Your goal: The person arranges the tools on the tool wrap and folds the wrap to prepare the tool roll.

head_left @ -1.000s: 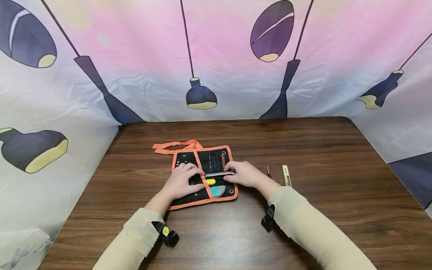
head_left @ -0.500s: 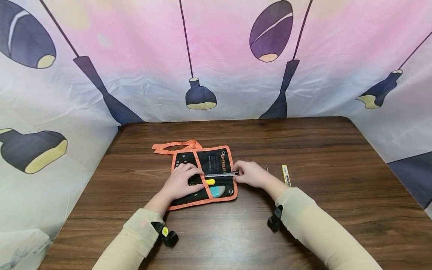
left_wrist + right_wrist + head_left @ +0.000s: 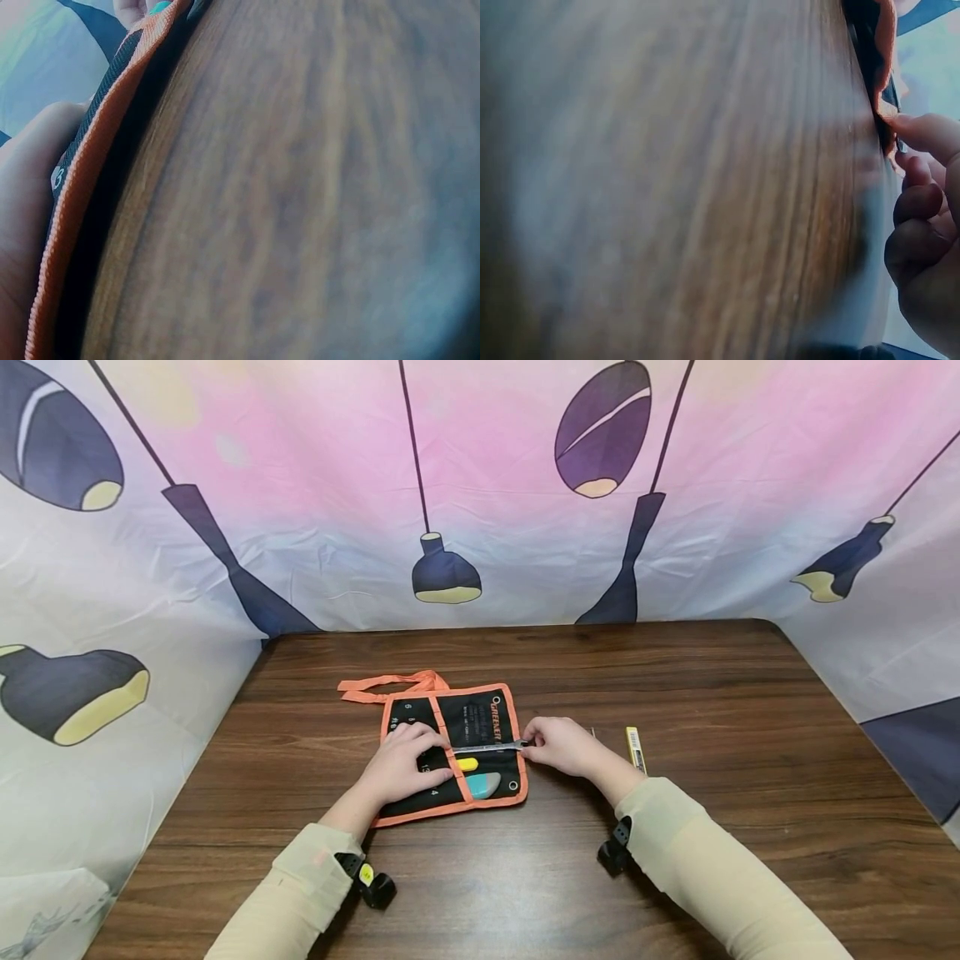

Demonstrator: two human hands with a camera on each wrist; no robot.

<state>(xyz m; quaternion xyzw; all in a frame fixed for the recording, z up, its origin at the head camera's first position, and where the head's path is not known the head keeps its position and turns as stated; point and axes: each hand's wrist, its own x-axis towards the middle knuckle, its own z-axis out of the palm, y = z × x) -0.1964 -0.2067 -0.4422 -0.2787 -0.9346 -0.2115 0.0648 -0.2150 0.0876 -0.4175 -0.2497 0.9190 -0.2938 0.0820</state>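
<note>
A black tool roll (image 3: 465, 718) with orange trim lies spread on the table, numbers printed along its left pocket panel. My left hand (image 3: 401, 762) rests flat on that panel, thumb beside the orange pocket seam. From the seam a slim silver wrench (image 3: 483, 747) reaches right across the roll. At the roll's right edge my right hand (image 3: 562, 746) pinches the wrench's outer end between thumb and fingers. In the right wrist view the thumb (image 3: 930, 133) sits against the orange edge. Below the wrench, a yellow handle (image 3: 468, 765) and a teal-grey rounded tool (image 3: 483, 785) poke from pockets.
Orange tie straps (image 3: 390, 685) trail from the roll's upper left. Right of the right hand lies a narrow yellow labelled item (image 3: 635, 747), partly behind the forearm. A thin metal shaft (image 3: 593, 732) shows just past the right wrist. A printed cloth backdrop (image 3: 495, 510) closes off the table's far side.
My right hand has slid right along the wrench to the roll's edge, uncovering more of the wrench and the printed lettering. The left hand has stayed in place.
</note>
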